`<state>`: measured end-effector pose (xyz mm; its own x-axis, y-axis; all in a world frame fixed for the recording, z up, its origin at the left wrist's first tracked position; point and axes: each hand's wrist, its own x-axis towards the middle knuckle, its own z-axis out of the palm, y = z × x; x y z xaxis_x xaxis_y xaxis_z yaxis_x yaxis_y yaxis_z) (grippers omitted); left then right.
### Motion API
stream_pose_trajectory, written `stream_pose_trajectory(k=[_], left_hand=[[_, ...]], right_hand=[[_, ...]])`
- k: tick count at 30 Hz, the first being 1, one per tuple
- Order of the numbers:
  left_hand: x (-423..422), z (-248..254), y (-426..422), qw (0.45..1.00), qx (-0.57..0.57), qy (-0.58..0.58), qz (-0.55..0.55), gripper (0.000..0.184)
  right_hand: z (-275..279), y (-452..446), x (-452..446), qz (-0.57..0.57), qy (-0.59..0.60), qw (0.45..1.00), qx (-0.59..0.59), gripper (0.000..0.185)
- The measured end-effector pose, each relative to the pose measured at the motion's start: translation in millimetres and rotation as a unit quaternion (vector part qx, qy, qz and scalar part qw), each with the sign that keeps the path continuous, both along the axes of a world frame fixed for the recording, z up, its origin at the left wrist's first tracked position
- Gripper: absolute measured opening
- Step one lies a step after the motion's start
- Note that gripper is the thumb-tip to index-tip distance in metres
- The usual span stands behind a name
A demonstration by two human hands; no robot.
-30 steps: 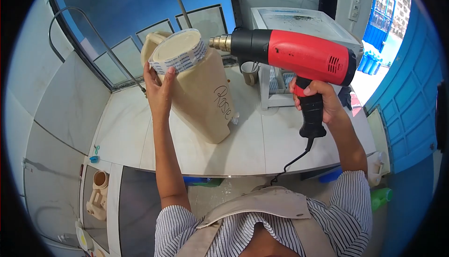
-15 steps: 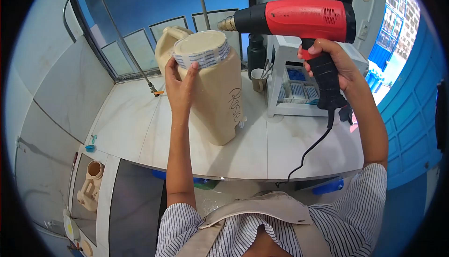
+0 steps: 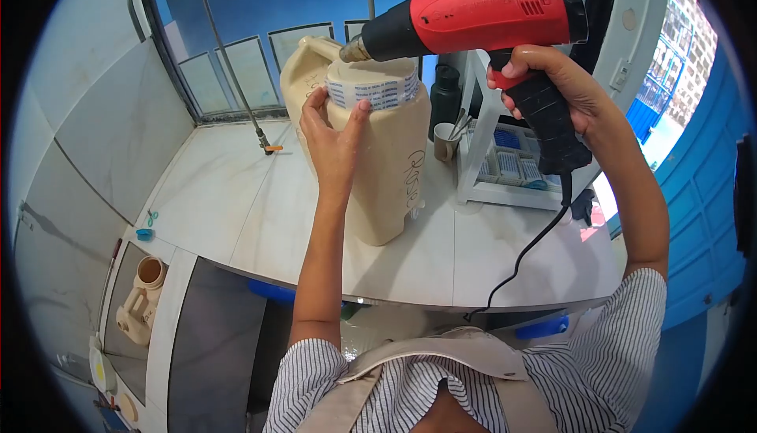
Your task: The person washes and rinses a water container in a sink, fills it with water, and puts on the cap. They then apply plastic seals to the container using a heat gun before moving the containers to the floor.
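Observation:
A large beige plastic jug (image 3: 374,173) with handwriting on its side stands upright on the counter. Around its cap (image 3: 386,70) runs a printed seal band (image 3: 394,94). My left hand (image 3: 333,137) grips the jug at this band, thumb in front and fingers round the left side. In my right hand (image 3: 564,86) is a red and black heat gun (image 3: 489,11), held by its taped black handle. Its metal nozzle points left and slightly down, just above the cap; whether it touches cannot be seen. The gun's cord (image 3: 520,255) hangs toward the counter's front edge.
Right of the jug are a dark bottle (image 3: 445,98), a mug (image 3: 443,141) with utensils, and a white shelf (image 3: 512,194) holding trays. A thin metal pipe (image 3: 229,62) rises at the left. Another beige jug (image 3: 140,307) lies in the recess at lower left.
The heat gun has moved left and tilted, bringing its nozzle from beside the cap to over it. My left hand has shifted slightly round the band, and the jug appears turned a little. The view has shifted.

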<state>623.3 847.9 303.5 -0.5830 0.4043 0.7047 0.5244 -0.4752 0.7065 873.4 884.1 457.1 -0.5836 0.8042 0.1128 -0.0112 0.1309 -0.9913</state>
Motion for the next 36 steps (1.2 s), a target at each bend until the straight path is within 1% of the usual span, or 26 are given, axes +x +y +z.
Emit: stream_pose_trajectory(k=[2, 6, 9, 11, 15, 17, 21, 24, 28, 32, 36], left_hand=[[-1, 1, 0, 1.000, -0.006, -0.010, -0.028, 0.071], [0, 0, -1, 1.000, 0.004, -0.004, -0.026, 0.065], [3, -1, -1, 1.000, 0.007, -0.005, -0.024, 0.064], [4, -4, 0, 1.000, 0.003, -0.002, 0.005, 0.061], [1, -12, 4, 0.998, 0.000, 0.049, 0.038, 0.058], [1, -15, 6, 0.996, 0.008, 0.055, 0.065, 0.057], [5, -14, 5, 0.997, 0.000, 0.047, 0.069, 0.057], [8, -14, 6, 0.998, 0.011, 0.031, 0.054, 0.057], [10, -14, 7, 0.996, 0.003, 0.036, 0.079, 0.055], [11, -17, 10, 0.994, 0.007, 0.037, 0.103, 0.053], [12, -17, 13, 0.993, 0.011, 0.046, 0.107, 0.053]], right_hand=[[4, -8, -2, 0.000, -0.022, 0.999, 0.026, 0.030], [10, -23, 5, 0.006, -0.052, 0.998, 0.047, 0.031], [10, -33, 16, 0.018, -0.077, 0.996, 0.043, 0.026], [8, -39, 23, -0.012, -0.079, 0.994, 0.068, 0.038], [2, -43, 40, -0.034, -0.068, 0.995, 0.064, 0.039], [1, -43, 49, 0.001, -0.072, 0.996, 0.057, 0.028], [-12, -34, 70, -0.015, -0.065, 0.998, 0.013, 0.028], [-19, -35, 79, -0.010, -0.036, 0.999, 0.009, 0.028], [-30, -29, 89, -0.024, 0.014, 1.000, -0.014, 0.030], [-45, -8, 102, -0.016, 0.059, 0.997, -0.055, 0.033], [-55, 21, 105, 0.006, 0.081, 0.995, -0.067, 0.032]])
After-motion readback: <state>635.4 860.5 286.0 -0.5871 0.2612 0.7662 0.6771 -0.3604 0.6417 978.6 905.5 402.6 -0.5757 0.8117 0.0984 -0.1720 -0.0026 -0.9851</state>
